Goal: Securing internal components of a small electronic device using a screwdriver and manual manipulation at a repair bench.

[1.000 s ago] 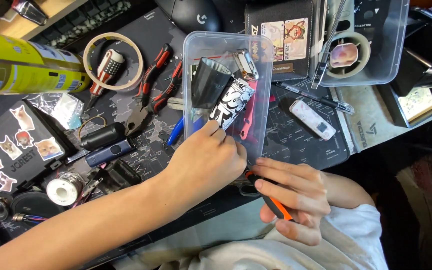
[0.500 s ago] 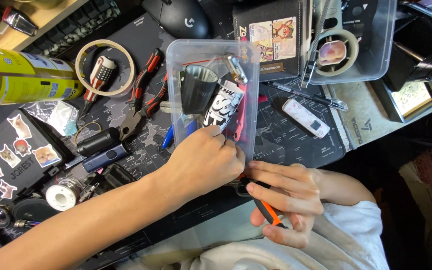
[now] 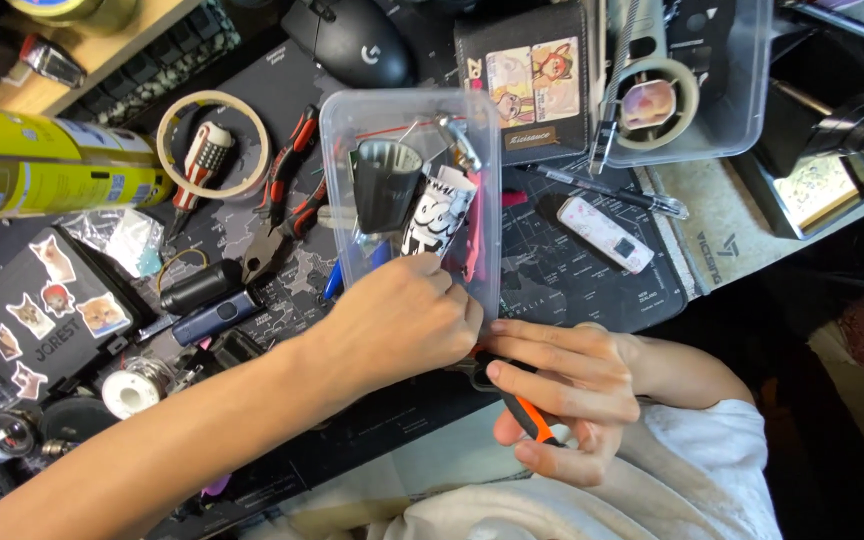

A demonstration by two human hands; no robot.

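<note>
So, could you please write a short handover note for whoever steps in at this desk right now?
Left hand: reaching into the near end of the clear plastic box, fingers hidden inside; whether it grips anything cannot be told.
Right hand: closed round an orange-and-black tool, beside the box's near corner.
In the box: a dark cup-shaped part and a black-and-white printed item.
Red-handled pliers lie left of the box on the dark mat.
Done and left: the box has items in it; nothing is lifted out.

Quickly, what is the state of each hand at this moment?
Left hand: fingers reach into the clear plastic box; whether they grip anything cannot be told.
Right hand: closed on an orange-and-black tool.
</note>
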